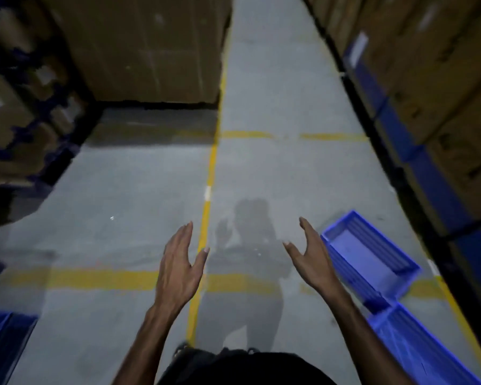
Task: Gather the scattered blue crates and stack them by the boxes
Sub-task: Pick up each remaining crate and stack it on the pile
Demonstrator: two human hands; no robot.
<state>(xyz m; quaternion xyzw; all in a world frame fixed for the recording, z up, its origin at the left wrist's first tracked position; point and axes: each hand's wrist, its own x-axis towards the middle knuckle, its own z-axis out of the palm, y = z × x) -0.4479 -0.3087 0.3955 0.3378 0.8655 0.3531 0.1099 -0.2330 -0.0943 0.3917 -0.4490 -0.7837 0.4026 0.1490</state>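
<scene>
Blue crate (370, 257) is seen lying on the grey floor (117, 207) at right, open side up, tilted relative to the aisle, just beside the right hand. A second blue crate (417, 345) is seen lower right, touching or nearly touching the first at a corner; contact cannot be told. A third blue shape (3, 340), partly cut by the frame, is seen at lower left; probably another crate.

Left hand (178, 268) is held out above the floor, fingers straight and together, thumb spread, nothing held. Right hand (311, 259) is held out likewise, fingers loosely extended, thumb apart, nothing held. Palms are turned toward each other.

Cardboard boxes (150, 45) are stacked ahead at left; more boxes (439, 79) are lined along the right side. Yellow floor lines (206, 218) are crossed under the hands. A shadow (250, 240) of the person is cast on the floor.
</scene>
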